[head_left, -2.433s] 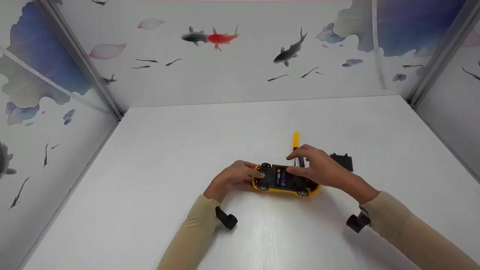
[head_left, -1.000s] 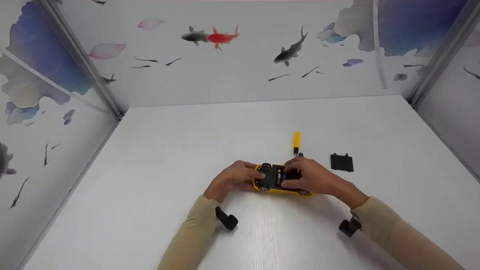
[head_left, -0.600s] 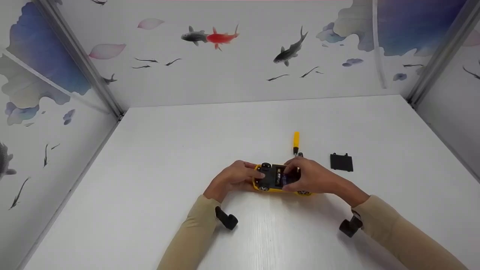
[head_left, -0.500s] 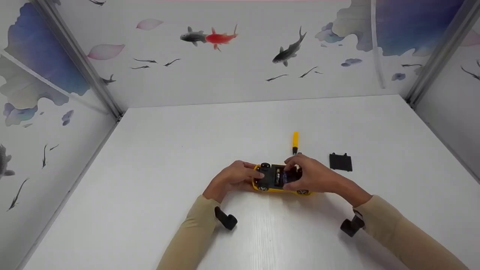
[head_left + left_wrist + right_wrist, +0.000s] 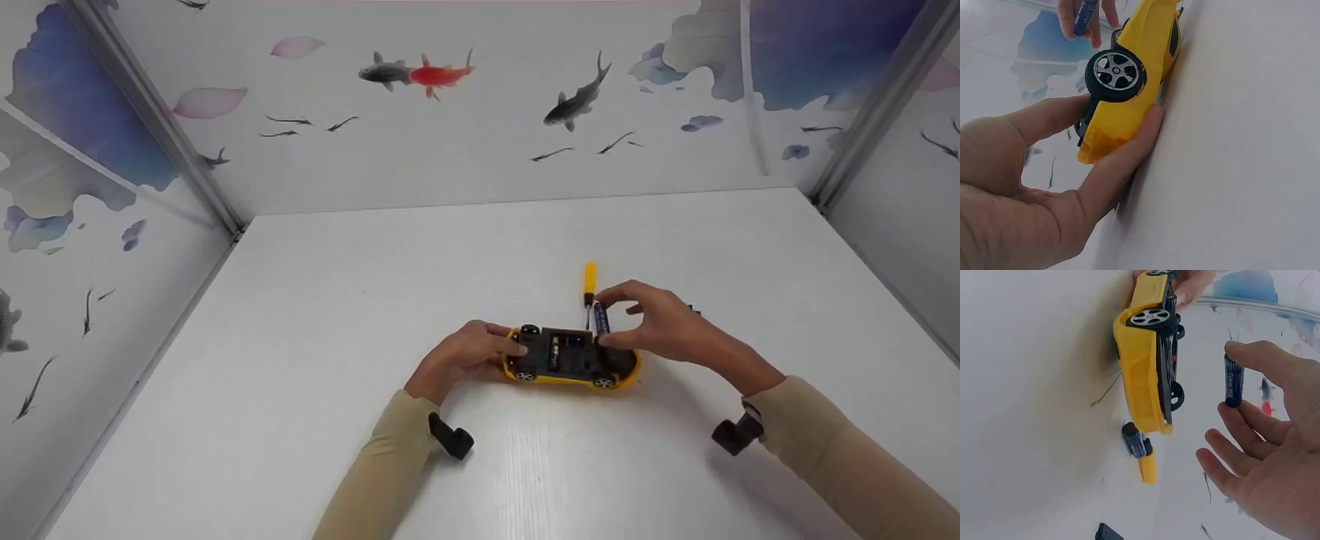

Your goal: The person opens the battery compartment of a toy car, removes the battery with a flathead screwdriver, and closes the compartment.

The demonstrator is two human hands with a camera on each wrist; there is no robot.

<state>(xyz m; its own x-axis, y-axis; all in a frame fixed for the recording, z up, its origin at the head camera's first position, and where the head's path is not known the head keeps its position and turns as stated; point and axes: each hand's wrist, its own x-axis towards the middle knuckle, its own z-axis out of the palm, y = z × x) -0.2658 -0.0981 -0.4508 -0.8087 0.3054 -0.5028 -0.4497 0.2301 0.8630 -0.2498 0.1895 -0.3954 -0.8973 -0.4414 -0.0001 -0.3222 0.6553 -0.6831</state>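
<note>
Pinching a blue battery (image 5: 1234,385) between thumb and fingertip, the right hand (image 5: 664,322) held it apart from the toy car (image 5: 538,352), which lay wheels-up on the table (image 5: 375,285), one end gripped by the left hand (image 5: 469,351). Another battery (image 5: 1133,440) lay beside the screwdriver (image 5: 1148,469); the cover (image 5: 1108,532) was off. One dark cell (image 5: 555,354) sat in the partly bare compartment (image 5: 576,349), so the battery work seemed midway, the cover yet unfitted.

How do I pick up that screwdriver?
Probably from above, pinching its thick yellow handle: it lies flat, sticking out beyond the car, while the thin shaft points at the car, close to the right hand.
</note>
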